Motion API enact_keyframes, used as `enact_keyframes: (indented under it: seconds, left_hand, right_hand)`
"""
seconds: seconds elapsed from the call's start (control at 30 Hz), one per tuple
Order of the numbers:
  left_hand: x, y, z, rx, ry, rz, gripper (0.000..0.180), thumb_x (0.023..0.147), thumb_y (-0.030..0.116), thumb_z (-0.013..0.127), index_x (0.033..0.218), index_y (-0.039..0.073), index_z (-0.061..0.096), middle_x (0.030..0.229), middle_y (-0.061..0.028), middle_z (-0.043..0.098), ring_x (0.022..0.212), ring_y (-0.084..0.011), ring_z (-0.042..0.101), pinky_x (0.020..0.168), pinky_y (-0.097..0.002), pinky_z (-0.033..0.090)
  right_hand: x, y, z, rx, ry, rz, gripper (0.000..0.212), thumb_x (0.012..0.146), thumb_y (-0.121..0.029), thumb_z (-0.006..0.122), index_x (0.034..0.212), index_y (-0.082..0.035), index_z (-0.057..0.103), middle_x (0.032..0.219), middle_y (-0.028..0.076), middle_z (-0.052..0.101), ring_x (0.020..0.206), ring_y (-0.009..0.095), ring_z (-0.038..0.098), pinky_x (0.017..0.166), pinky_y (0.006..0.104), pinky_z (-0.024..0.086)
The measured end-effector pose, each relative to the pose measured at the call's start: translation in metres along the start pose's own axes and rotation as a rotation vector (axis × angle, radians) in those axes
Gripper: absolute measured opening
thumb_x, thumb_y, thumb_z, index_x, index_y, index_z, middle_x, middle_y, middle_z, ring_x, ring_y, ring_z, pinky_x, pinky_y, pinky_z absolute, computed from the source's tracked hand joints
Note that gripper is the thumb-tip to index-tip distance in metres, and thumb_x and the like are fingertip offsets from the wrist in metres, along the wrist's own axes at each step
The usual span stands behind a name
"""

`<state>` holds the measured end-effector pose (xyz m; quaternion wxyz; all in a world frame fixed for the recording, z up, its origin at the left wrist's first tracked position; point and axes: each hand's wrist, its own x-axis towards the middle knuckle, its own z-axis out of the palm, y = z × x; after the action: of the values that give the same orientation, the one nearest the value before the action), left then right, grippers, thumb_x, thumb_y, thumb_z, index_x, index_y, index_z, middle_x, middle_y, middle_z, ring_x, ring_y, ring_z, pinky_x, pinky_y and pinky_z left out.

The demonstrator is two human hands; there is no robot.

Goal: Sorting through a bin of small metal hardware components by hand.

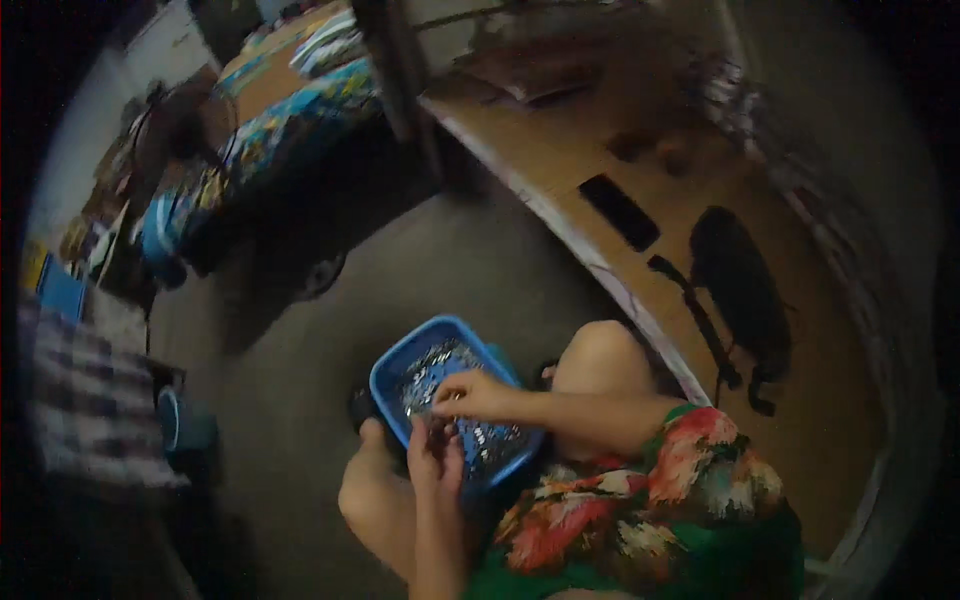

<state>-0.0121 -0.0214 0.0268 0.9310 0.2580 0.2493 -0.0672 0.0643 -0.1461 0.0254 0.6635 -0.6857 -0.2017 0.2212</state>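
Observation:
Between my knees rests a blue plastic basin (447,322), and many small shiny pieces (430,372), metallic in look, lie scattered over its bottom. Above the basin's near left part is my left hand (436,452), palm turned up and fingers curled. A tiny pale spot shows at its fingertips, too small to name. Coming in from the right, my right hand (474,396) has its fingers pressed together in a pinch close to the left fingertips. What the pinch holds is too small and dim to make out.
To the right stands a low wooden platform (560,150) with a dark flat rectangular thing (619,212) and a dark bag-like thing (738,280) on it. A bed with patterned cloth (300,110) stands far left. Checked cloth (95,400) and a bluish bucket (188,422) are at left.

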Motion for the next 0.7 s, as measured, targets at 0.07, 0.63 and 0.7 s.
enact_keyframes:
  seconds: [0.07,0.63,0.7]
  left_hand:
    - [-0.002,0.001,0.000,0.039,0.002,0.006,0.025,0.085,0.030,0.050,0.088,0.005,0.054,0.077,-0.0020,0.055,0.065,-0.0110,0.049,0.052,-0.0205,0.039]
    - [0.005,0.001,-0.002,-0.053,-0.011,-0.011,0.033,0.087,0.035,0.046,0.093,0.003,0.051,0.073,-0.0073,0.055,0.058,-0.0116,0.049,0.049,-0.0205,0.039]
    - [0.004,0.000,0.003,0.017,0.027,0.016,0.034,0.085,0.036,0.048,0.091,0.004,0.052,0.071,-0.0062,0.056,0.056,-0.0106,0.049,0.046,-0.0201,0.039]
  right_hand:
    - [-0.002,-0.014,-0.002,-0.118,-0.016,0.068,0.020,0.071,-0.022,0.064,0.077,-0.004,0.059,0.071,0.005,0.060,0.067,0.013,0.058,0.063,0.0274,0.046]
    - [0.003,-0.034,-0.014,0.356,-0.067,0.547,0.020,0.081,-0.016,0.053,0.097,-0.004,0.053,0.069,-0.001,0.051,0.047,0.004,0.038,0.039,0.0159,0.025]
    - [0.004,-0.030,-0.018,0.352,-0.090,0.544,0.020,0.081,-0.017,0.054,0.096,-0.004,0.053,0.068,-0.001,0.050,0.047,0.004,0.038,0.040,0.0163,0.025]
